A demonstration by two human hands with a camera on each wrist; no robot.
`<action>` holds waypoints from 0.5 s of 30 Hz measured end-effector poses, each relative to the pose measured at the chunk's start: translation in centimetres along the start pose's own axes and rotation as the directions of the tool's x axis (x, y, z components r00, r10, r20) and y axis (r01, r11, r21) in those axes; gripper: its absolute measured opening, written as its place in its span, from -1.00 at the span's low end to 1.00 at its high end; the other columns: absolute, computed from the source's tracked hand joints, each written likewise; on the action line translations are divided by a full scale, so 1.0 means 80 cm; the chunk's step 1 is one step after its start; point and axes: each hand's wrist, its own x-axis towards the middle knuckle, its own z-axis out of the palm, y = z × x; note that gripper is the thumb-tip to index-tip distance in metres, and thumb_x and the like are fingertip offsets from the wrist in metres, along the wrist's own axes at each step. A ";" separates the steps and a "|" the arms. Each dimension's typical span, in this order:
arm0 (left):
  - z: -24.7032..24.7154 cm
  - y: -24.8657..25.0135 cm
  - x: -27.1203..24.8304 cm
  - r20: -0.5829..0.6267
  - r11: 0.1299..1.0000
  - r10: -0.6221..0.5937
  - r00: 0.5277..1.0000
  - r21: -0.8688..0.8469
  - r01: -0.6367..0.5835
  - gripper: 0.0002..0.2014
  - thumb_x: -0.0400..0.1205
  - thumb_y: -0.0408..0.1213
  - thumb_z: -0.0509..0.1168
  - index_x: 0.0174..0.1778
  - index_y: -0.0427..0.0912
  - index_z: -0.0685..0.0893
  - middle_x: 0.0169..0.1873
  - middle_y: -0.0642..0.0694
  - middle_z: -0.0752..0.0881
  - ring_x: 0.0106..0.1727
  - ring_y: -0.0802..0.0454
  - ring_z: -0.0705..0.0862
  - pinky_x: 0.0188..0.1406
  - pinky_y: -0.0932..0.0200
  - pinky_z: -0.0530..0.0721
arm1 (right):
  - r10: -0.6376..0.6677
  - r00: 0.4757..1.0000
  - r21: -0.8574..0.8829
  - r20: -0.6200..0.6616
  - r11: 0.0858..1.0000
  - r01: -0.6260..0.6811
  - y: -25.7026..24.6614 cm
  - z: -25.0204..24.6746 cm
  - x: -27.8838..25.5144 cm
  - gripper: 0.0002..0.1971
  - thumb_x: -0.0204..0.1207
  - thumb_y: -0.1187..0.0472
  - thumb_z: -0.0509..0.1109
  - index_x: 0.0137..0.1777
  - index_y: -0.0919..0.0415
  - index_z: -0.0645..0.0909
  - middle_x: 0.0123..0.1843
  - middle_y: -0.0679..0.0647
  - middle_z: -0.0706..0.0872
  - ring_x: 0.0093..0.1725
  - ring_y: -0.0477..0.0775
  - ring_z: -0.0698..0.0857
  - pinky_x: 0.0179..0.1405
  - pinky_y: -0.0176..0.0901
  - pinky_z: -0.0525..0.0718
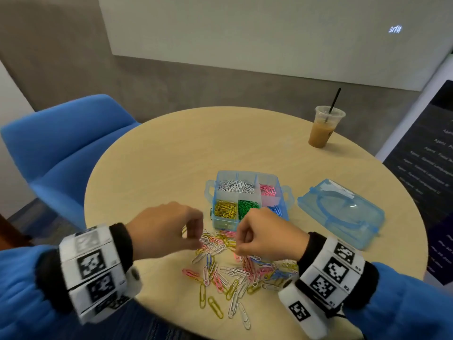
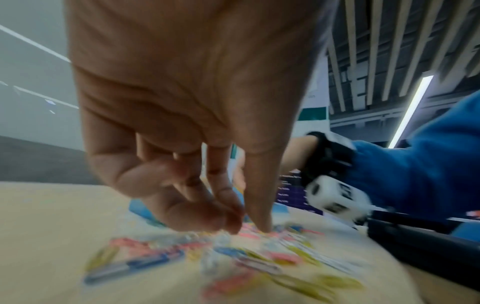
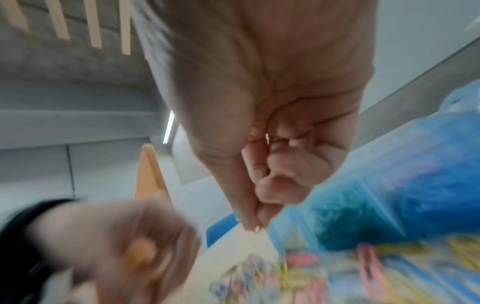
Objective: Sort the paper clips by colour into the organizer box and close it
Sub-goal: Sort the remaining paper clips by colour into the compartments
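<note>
The open light-blue organizer box (image 1: pixel 284 192) stands mid-table, with white, pink, yellow, green and blue clips in separate compartments. Its lid (image 1: pixel 340 212) lies apart to the right. A mixed pile of loose paper clips (image 1: pixel 232 268) spreads in front of the box. My left hand (image 1: pixel 198 238) hangs over the pile's far left part, thumb and fingers drawn together on clips (image 2: pixel 249 226); the right wrist view shows a blurred orange-yellow patch inside its curled fingers. My right hand (image 1: pixel 239 250) is a fist at the pile's far edge, thumb pressed to forefinger (image 3: pixel 255 226), with a metal glint inside the fist.
An iced coffee cup with a black straw (image 1: pixel 323 128) stands at the table's far right. A blue chair (image 1: pixel 66 143) is beyond the round table's left edge (image 1: pixel 90 192). A dark printed panel (image 1: pixel 426 182) stands to the right.
</note>
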 end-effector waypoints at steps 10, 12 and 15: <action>0.037 0.041 -0.032 0.117 0.962 -0.008 0.993 0.271 -0.024 -0.44 0.42 0.47 0.23 -0.06 0.02 0.61 -0.12 0.10 0.69 -0.05 0.07 0.65 -0.23 0.15 0.46 | -0.050 0.954 -0.023 -0.294 0.999 0.045 -0.010 -0.016 0.001 -0.87 0.45 0.07 0.56 -0.20 0.11 0.72 -0.32 -0.05 0.74 -0.39 -0.20 0.61 -0.38 -0.41 0.44; 0.041 0.047 -0.029 0.106 0.948 -0.033 0.994 0.319 -0.002 -0.42 0.43 0.46 0.23 -0.10 -0.04 0.63 -0.13 0.04 0.71 -0.06 -0.01 0.68 -0.26 0.15 0.44 | -0.077 0.988 -0.047 -0.137 0.996 0.071 -0.022 0.003 -0.015 -0.84 0.42 0.03 0.57 -0.24 0.09 0.71 -0.34 -0.09 0.72 -0.34 -0.17 0.65 -0.32 -0.32 0.57; 0.043 0.053 -0.027 0.115 0.941 -0.045 0.992 0.339 0.004 -0.53 0.50 0.35 0.27 -0.05 -0.02 0.66 -0.04 0.00 0.73 0.03 -0.07 0.70 -0.21 0.14 0.46 | -0.087 0.994 -0.152 0.067 0.984 0.097 -0.030 0.028 -0.033 -0.81 0.34 0.02 0.60 -0.21 0.08 0.69 -0.31 -0.11 0.67 -0.29 -0.10 0.61 -0.20 -0.08 0.69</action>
